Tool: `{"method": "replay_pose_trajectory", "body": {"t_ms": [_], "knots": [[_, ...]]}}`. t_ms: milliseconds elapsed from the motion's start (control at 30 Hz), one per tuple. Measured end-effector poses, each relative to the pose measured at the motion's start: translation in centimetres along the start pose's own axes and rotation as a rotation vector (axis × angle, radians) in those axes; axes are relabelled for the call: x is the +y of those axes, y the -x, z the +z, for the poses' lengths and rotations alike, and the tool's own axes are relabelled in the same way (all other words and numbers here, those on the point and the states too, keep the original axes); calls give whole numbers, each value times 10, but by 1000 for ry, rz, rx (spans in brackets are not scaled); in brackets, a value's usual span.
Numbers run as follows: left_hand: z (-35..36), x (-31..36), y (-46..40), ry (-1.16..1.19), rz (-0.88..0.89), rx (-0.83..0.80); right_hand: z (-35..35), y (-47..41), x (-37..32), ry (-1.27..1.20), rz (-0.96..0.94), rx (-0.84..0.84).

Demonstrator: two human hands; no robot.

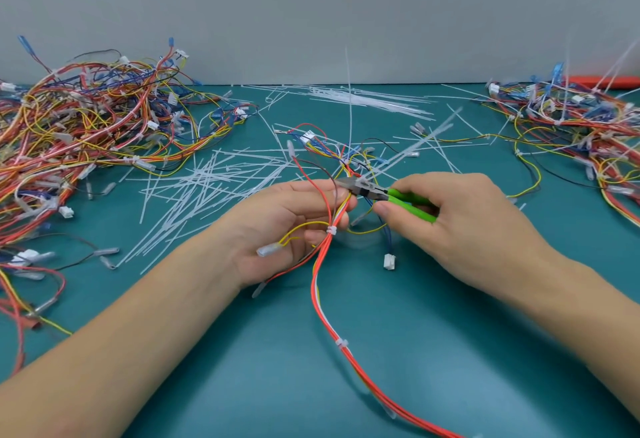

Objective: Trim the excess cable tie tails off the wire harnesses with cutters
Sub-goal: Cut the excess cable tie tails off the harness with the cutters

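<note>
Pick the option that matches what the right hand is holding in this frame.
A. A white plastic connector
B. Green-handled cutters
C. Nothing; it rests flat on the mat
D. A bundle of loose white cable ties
B: the right hand grips the green-handled cutters, whose dark head points toward the wire harness held in the left hand.

Left hand [294, 226] on harness [332, 229], right hand [460, 226] on cutters [381, 194]
</note>
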State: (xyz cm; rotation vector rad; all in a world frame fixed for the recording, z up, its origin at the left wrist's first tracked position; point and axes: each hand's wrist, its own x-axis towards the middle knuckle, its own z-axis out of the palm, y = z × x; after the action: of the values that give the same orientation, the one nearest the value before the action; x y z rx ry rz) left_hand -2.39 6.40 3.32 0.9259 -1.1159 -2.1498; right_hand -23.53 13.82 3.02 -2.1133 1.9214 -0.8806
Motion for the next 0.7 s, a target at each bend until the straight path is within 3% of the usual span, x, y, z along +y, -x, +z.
{"method": "replay_pose_trajectory", "body": {"t_ms": [700], "knots": [[1,-1,-2,-10,8,14,6,1,2,-12,-4,-30]]}}
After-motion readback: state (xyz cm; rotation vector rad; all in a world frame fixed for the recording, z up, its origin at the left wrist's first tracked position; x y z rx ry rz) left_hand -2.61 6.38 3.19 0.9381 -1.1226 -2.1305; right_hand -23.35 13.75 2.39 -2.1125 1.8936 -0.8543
